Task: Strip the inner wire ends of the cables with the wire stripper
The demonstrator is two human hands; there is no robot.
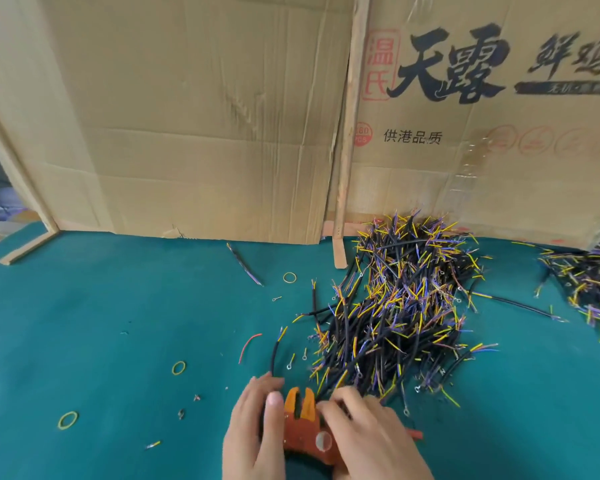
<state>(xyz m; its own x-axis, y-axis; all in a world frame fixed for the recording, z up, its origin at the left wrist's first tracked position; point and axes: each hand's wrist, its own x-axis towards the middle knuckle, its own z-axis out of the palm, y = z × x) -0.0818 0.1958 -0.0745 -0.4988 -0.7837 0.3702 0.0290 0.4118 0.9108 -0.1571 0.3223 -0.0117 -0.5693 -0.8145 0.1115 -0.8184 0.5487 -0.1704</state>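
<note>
Orange wire stripper (300,422): my left hand (253,431) and right hand (371,438) are gripping it; beside it, a cable (275,355) could be slipping out.

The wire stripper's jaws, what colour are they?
Orange, on a darker red-orange wire stripper; seen in the head view.

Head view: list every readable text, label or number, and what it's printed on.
"天露", large black brush characters on the printed cardboard sheet.
"温氏", in a red seal to their left, same sheet.
"供港品质", small black print below, same sheet.
"鲜鸡", black brush characters at the right edge, cut off by the frame.
Too small or blurred: white text in the black bar under "鲜鸡", the red round stamp beside "供港品质", the faded red circles further right.
The wire stripper shows no legible marking.
</note>
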